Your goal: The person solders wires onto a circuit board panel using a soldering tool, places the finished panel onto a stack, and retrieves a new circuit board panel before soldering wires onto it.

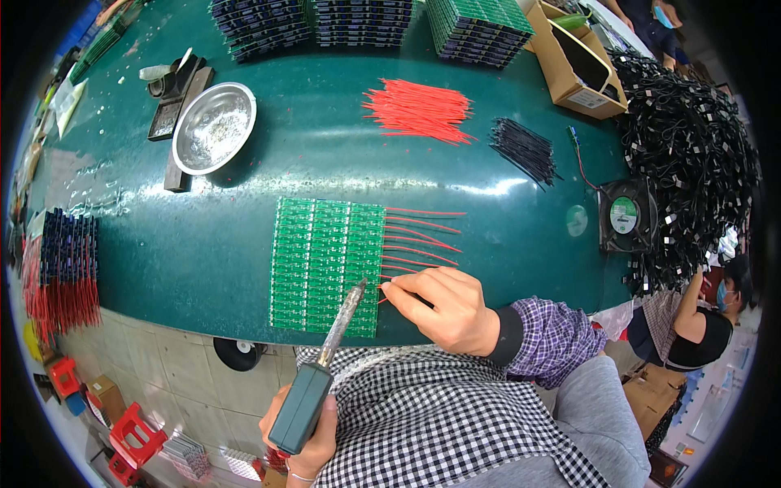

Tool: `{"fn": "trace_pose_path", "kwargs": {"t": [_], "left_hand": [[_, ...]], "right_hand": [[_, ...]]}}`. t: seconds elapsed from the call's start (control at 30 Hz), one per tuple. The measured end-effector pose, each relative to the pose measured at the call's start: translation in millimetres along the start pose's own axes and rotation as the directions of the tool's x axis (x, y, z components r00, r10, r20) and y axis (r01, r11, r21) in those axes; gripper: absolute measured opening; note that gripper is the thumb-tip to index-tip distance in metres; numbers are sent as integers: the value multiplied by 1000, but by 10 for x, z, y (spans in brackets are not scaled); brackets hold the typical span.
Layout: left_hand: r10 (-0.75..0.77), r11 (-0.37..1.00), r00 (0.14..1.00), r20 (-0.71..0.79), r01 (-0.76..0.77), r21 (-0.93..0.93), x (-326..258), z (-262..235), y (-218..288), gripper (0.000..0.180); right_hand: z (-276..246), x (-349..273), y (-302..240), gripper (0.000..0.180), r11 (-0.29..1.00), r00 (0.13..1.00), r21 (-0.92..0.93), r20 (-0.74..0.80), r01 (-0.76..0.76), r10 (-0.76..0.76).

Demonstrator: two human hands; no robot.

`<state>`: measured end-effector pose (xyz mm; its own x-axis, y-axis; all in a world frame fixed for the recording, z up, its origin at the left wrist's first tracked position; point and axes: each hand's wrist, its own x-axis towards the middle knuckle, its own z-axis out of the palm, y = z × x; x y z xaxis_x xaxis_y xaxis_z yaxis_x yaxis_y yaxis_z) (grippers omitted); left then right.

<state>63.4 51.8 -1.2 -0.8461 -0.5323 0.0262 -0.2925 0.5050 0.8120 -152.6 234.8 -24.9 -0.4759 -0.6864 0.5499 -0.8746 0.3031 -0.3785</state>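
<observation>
A green circuit board panel [325,252] lies flat near the table's front edge, with several red wires [423,230] running out from its right side. My left hand [321,443] is closed around the dark green handle of a soldering iron [343,324]. The iron slants up and right, its tip over the panel near the right edge, where the wire ends meet it. Beside that tip, my right hand [447,309] pinches a red wire [382,299] between thumb and forefinger at the panel's edge. Most of that wire is hidden by my fingers.
Beyond the panel lie a red wire pile [419,111] and a black wire pile [523,150]. A metal bowl [213,130] stands left. Stacked boards [480,28] line the back. At right are a fan [626,213], a cardboard box [582,69], heaped black cables [683,146] and a co-worker [700,325].
</observation>
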Motion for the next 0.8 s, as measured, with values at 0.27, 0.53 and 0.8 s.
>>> {"fn": "trace_pose_path", "kwargs": {"t": [0.27,0.53,0.8], "left_hand": [[8,999,1000,23,-7,-49,54,5,81,20],[35,999,997,74,-36,12,130,-38,189,18],[-34,999,999,30,35,-17,-52,-34,7,19]], "right_hand": [[5,-10,3,25,1000,1000,-3,20,5,-5],[-2,4,-15,27,1000,1000,-16,14,6,-6],[13,-8,-8,27,1000,1000,-13,5,7,-7]]}}
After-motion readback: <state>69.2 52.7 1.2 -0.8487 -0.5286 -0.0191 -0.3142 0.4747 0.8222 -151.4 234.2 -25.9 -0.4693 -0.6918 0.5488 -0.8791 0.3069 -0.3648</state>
